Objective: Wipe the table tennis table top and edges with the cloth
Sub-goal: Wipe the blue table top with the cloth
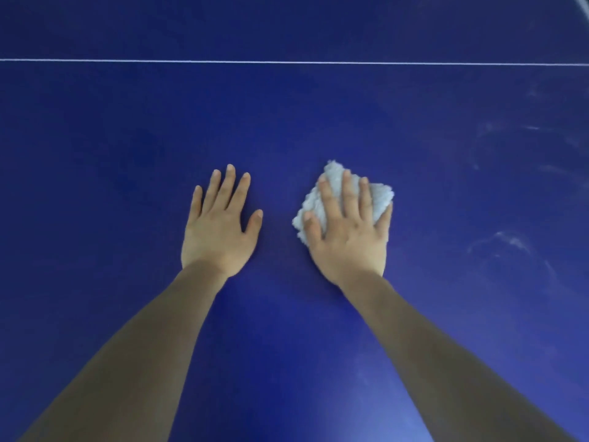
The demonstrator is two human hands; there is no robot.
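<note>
— Under the right hand (349,231), fingers flat and spread, the cloth (379,194) is pressed to the blue worktop (127,122).
— And the left hand (220,226)?
— Flat beside it, holding nothing. Dusty smears (506,240) sit out past the right grip; a short stroke might miss them.

left hand (220,228) flat on desk (95,138) | right hand (350,231) just right of it, on cloth (379,196) | cloth on desk | line (287,62) beyond both | smudges (510,240) far right
</note>
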